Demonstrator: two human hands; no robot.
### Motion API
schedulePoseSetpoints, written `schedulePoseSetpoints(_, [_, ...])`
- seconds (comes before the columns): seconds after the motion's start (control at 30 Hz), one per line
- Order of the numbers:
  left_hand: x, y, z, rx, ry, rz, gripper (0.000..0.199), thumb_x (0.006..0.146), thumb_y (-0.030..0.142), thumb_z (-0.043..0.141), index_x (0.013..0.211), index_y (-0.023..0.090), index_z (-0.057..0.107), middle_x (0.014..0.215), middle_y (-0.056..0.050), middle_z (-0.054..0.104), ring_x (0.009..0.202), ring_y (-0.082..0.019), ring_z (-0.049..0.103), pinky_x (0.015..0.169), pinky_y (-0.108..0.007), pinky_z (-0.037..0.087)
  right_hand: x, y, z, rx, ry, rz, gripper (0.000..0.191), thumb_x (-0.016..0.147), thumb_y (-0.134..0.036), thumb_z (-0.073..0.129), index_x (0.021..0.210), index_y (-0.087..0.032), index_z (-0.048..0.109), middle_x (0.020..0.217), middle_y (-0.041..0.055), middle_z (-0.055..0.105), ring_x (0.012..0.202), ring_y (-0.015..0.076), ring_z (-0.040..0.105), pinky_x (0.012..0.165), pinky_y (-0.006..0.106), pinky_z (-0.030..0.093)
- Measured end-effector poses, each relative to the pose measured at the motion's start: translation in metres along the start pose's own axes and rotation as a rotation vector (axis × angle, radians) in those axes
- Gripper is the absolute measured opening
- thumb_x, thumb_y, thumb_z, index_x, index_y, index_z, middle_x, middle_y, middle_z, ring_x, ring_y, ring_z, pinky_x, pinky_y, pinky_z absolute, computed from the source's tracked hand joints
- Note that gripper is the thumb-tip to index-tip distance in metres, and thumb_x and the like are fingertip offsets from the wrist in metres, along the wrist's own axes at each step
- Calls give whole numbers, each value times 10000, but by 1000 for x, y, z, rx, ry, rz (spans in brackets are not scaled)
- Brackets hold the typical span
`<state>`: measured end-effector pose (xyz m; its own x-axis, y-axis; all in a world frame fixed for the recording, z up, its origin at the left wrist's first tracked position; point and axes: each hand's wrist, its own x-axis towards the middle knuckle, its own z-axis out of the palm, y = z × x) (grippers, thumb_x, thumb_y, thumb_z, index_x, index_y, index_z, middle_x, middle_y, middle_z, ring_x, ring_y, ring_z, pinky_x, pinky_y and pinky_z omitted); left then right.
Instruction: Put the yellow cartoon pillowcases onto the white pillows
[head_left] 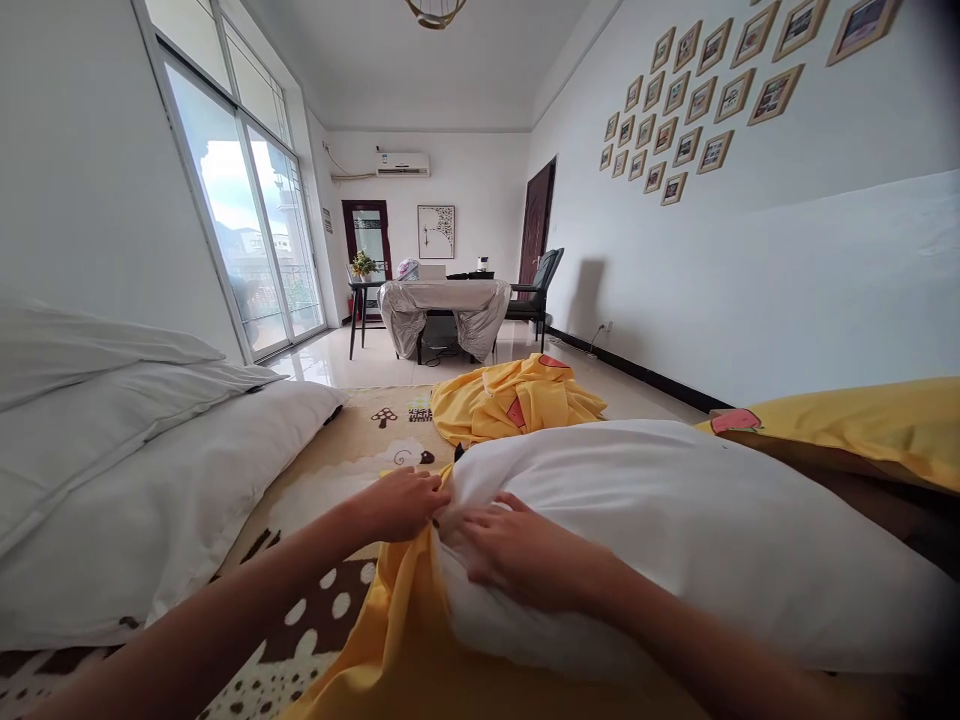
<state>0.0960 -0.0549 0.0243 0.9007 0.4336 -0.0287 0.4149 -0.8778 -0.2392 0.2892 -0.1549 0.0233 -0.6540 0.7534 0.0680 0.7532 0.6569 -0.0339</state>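
Note:
A white pillow (675, 500) lies across the right half of the view, its left end over a yellow cloth cover (397, 610). My left hand (401, 503) is closed on the edge of the yellow cover, beside the pillow's left end. On that same end rests my right hand (525, 550), its fingers bent and pressed into the white fabric. The yellow cover spreads under and in front of the pillow, toward the bottom edge. Beyond the pillow sits a crumpled yellow cloth (517, 400) with red patches.
White pillows (150, 470) are stacked at the left. A yellow pillow (862, 425) lies at the far right. Beneath is a patterned brown and cream blanket (322, 610). Farther back stand a covered table (446, 295) and a dark chair (536, 290).

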Motion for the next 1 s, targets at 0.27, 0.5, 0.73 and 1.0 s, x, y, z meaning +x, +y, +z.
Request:
schedulePoseSetpoints(0.27, [5, 5, -5, 114, 100, 81, 152, 816, 100, 487, 801, 159, 627, 923, -101, 608, 883, -241, 551, 740, -372, 410, -69, -3, 47, -618, 397, -72, 561, 833, -95, 455, 1379, -224, 448, 1359, 88, 536, 1221, 297, 497, 913, 432, 398])
schedulePoseSetpoints(0.5, [-9, 17, -12, -12, 168, 147, 185, 779, 281, 584, 638, 177, 639, 821, -49, 575, 858, -201, 509, 914, -407, 308, -36, 33, 23, -320, 184, -15, 665, 828, -47, 422, 1414, -359, 385, 1359, 67, 528, 1198, 287, 496, 927, 450, 376])
schedulePoseSetpoints(0.73, [-17, 16, -22, -87, 205, 63, 152, 735, 259, 599, 613, 174, 631, 852, -47, 571, 879, -200, 489, 917, -416, 272, -9, 50, 1, -104, 48, -8, 631, 853, -37, 389, 1359, -409, 453, 1333, 39, 541, 1110, 248, 514, 912, 430, 365])
schedulePoseSetpoints(1.0, [-1, 6, -33, 3, 240, 24, 183, 741, 237, 553, 587, 170, 625, 787, -63, 559, 861, -224, 484, 964, -459, 248, 25, 56, -12, -82, -49, 13, 685, 765, -3, 419, 1327, -385, 508, 1129, 65, 614, 935, 215, 528, 818, 374, 378])
